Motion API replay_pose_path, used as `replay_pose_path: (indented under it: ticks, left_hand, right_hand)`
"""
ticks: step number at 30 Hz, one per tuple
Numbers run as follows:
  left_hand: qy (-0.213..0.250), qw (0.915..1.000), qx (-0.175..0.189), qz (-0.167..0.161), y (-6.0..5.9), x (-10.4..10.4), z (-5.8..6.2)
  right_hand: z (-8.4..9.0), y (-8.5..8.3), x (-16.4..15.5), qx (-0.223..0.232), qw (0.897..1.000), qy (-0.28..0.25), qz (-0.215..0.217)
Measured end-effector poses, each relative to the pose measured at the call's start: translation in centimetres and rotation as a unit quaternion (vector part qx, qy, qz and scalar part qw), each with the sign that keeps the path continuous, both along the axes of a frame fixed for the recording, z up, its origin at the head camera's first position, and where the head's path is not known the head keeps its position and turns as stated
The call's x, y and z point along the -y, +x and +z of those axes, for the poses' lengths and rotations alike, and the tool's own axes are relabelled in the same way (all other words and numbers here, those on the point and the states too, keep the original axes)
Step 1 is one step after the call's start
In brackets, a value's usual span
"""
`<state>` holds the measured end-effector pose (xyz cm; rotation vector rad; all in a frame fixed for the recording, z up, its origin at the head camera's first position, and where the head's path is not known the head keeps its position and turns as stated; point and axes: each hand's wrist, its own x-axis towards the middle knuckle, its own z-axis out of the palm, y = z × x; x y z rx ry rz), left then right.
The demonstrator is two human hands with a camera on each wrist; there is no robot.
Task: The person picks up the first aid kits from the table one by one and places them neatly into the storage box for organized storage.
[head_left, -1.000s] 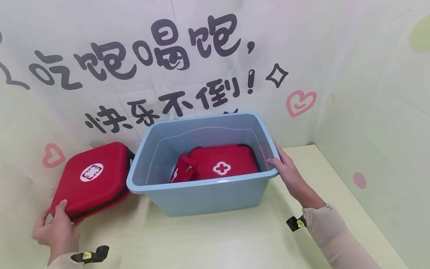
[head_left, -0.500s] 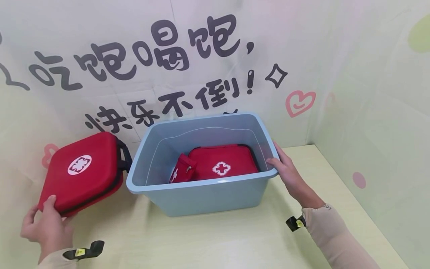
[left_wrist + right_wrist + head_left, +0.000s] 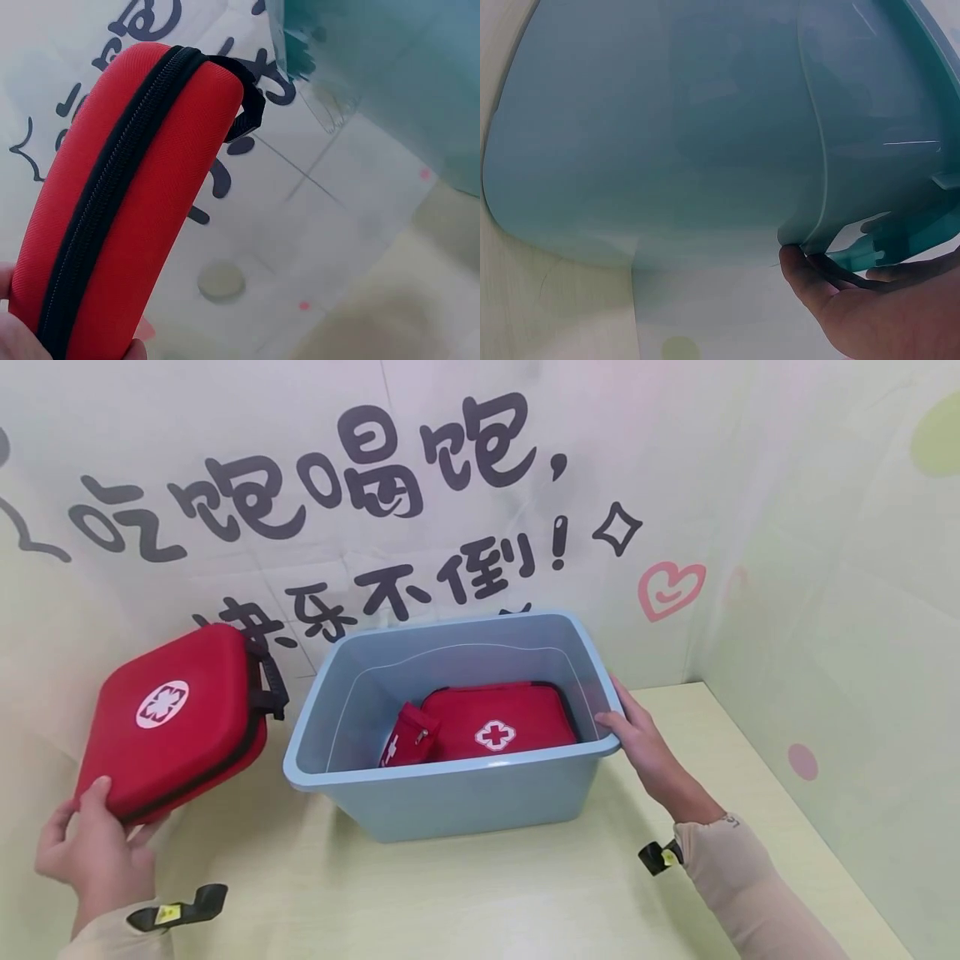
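Note:
My left hand (image 3: 101, 852) grips the near corner of a red first aid case (image 3: 187, 718), thumb on top and fingers beneath. The case is tilted and held up to the left of a blue plastic bin (image 3: 465, 802). Its black zipper (image 3: 112, 180) runs along the side in the left wrist view, and a black handle (image 3: 272, 689) sticks out toward the bin. My right hand (image 3: 637, 739) holds the bin's right rim, thumb over the edge. Inside the bin lie a flat red first aid bag (image 3: 525, 714) with a white cross badge and a small red pouch (image 3: 411, 737).
The bin stands on a pale wood table (image 3: 480, 893). Behind it rises a white wall sheet (image 3: 450, 577) with dark lettering and a pink heart. Another pale wall panel (image 3: 840, 652) borders the table on the right.
My left hand has lifted the red first aid case up and to the left, away from the bin, so its handle now shows. The right hand and the bin have stayed put.

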<state>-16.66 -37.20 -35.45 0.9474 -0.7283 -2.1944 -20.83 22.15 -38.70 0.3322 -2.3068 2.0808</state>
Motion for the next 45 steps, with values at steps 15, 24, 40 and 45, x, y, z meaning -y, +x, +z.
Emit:
replay_pose_path:
  ticks: [15, 24, 40, 45]
  left_hand:
    - [0.002, 0.9992, -0.04, -0.01, -0.3, -1.8, 2.6]
    - [0.0, 0.9968, -0.053, -0.059, -0.5, -4.0, 4.3]
    - [-0.035, 0.9912, -0.062, -0.112, -1.5, -7.9, 5.7]
    - [-0.06, 0.9898, -0.052, -0.119, -1.9, -9.4, 6.0]
  right_hand:
    - [0.3, 0.2, 0.1, 0.0, 1.0, 0.0, -0.003]
    - [0.1, 0.1, 0.1, 0.002, 1.0, -0.001, -0.002]
    - [0.1, 0.2, 0.1, 0.002, 1.0, -0.004, -0.006]
    - [0.1, 0.3, 0.2, 0.002, 1.0, -0.005, -0.005]
